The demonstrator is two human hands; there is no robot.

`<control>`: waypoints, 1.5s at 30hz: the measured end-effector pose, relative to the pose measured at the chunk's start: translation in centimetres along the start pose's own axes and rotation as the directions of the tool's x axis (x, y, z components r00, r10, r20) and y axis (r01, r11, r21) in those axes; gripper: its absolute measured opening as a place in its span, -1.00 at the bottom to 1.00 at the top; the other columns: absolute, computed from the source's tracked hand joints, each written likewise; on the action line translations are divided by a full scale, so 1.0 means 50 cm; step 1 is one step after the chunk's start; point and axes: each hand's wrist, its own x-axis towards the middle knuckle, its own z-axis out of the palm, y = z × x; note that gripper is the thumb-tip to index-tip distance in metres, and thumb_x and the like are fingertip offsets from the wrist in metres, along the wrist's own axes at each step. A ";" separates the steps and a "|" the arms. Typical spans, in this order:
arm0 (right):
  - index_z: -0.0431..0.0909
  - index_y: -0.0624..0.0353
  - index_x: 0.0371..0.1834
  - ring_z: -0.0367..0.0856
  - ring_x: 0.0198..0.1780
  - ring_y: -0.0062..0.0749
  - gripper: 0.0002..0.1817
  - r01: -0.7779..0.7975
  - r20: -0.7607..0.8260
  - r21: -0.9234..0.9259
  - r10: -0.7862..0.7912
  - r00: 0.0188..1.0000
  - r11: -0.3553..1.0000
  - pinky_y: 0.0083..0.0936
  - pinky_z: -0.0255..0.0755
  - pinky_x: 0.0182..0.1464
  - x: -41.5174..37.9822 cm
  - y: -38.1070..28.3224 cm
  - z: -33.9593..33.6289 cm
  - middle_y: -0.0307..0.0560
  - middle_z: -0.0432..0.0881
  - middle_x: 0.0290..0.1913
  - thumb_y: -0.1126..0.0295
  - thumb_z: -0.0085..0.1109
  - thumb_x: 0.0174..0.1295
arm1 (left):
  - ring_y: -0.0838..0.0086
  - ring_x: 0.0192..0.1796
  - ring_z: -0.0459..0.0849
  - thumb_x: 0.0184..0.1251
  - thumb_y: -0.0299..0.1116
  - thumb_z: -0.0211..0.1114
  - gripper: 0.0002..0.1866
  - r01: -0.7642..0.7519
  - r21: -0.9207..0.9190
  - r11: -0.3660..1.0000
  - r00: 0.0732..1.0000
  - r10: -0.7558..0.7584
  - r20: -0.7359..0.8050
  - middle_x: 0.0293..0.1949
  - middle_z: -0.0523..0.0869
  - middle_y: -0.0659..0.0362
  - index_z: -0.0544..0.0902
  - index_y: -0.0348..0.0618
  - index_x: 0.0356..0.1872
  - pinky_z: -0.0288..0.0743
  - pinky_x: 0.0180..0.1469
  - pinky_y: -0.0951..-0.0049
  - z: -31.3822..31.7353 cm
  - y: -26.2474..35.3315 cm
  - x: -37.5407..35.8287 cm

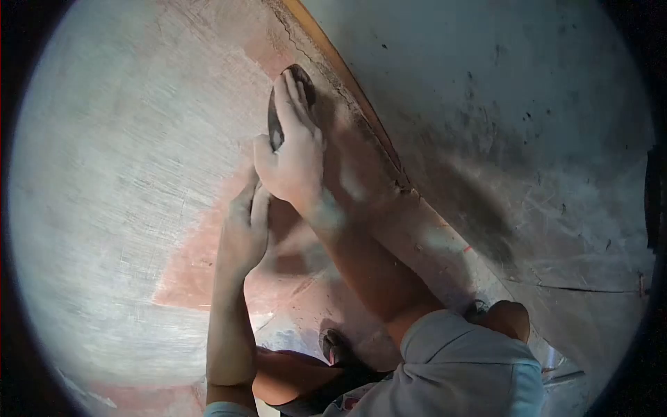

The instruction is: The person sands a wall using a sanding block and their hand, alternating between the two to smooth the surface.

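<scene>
My right hand (295,153) lies over a dark, oblong hand tool with a rounded tip (301,74), pressed against a large curved surface (132,146). Its fingers stretch along the tool, and the thumb sits on the left side. Most of the tool is hidden under the palm, so its exact kind does not show. Just below, my left hand (246,233) has its fingers held together, their tips touching or nearly touching the heel of my right hand. Whether they also grip the tool's lower end cannot be made out.
Whitish, scratched coating with reddish patches (194,271) covers the curved surface. An orange-brown edge strip (326,45) with crumbly material beside it runs down to the right. Beyond it stands a grey, stained panel (514,104). A shoe (337,346) shows at the bottom.
</scene>
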 end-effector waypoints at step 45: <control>0.24 0.45 0.57 0.17 0.60 0.43 -0.16 0.125 0.078 -0.135 -0.115 0.990 0.983 0.33 -0.02 0.59 -0.014 -0.012 0.012 0.45 0.19 0.61 0.49 0.22 0.14 | 0.65 -0.59 0.32 0.76 -0.13 -0.04 -0.60 -0.365 0.311 0.877 0.880 0.435 -0.193 -0.59 0.38 0.35 0.51 -0.20 -0.30 0.21 -0.55 0.50 0.050 -0.155 -0.014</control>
